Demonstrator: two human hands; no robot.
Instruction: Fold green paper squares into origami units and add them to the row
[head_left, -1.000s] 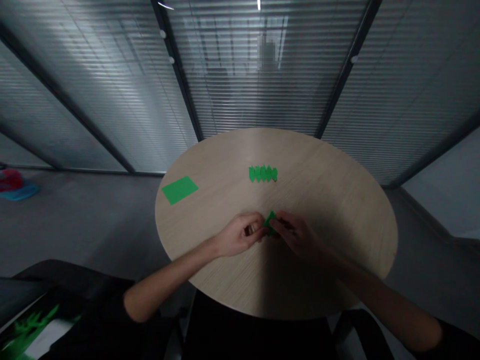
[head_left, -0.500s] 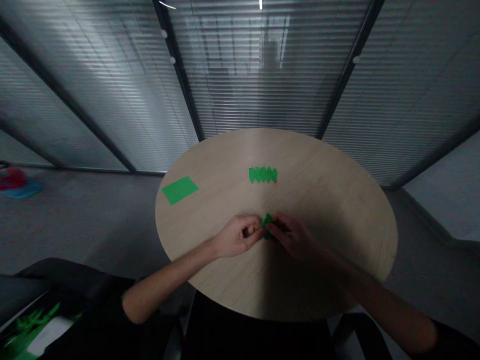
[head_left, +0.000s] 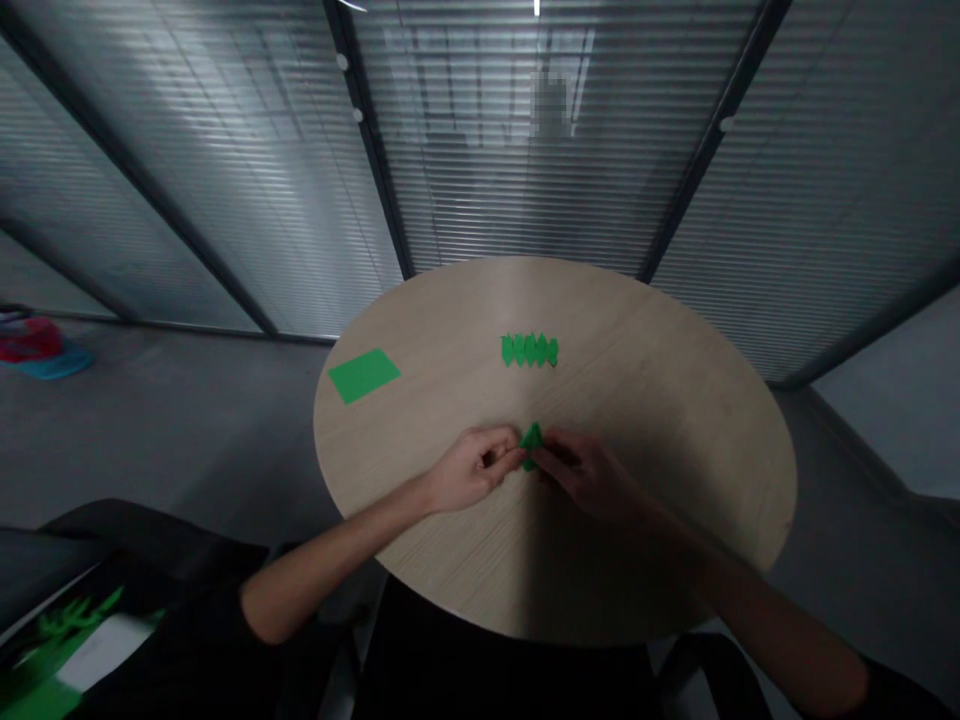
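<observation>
A small folded piece of green paper (head_left: 531,446) is held between both hands over the near middle of the table. From the left, my left hand (head_left: 474,468) pinches its edge with thumb and fingers. My right hand (head_left: 589,470) grips the opposite side, thumb on top, partly in shadow. The exact shape of the folds is too small to make out. Beyond the hands lies a row of several small green folded paper pieces (head_left: 529,350), side by side. A flat green paper sheet (head_left: 364,376) rests at the table's left.
The round wooden table (head_left: 442,310) stands before a glass partition with blinds (head_left: 517,200). At lower left, more green paper and a white piece (head_left: 105,652) lie on a dark chair (head_left: 150,530). A red and blue item (head_left: 45,350) is on the floor at far left.
The view has shifted slightly. My hands stay pinched on the folded green paper, which now shows a bit more of its pointed face between the fingers.
</observation>
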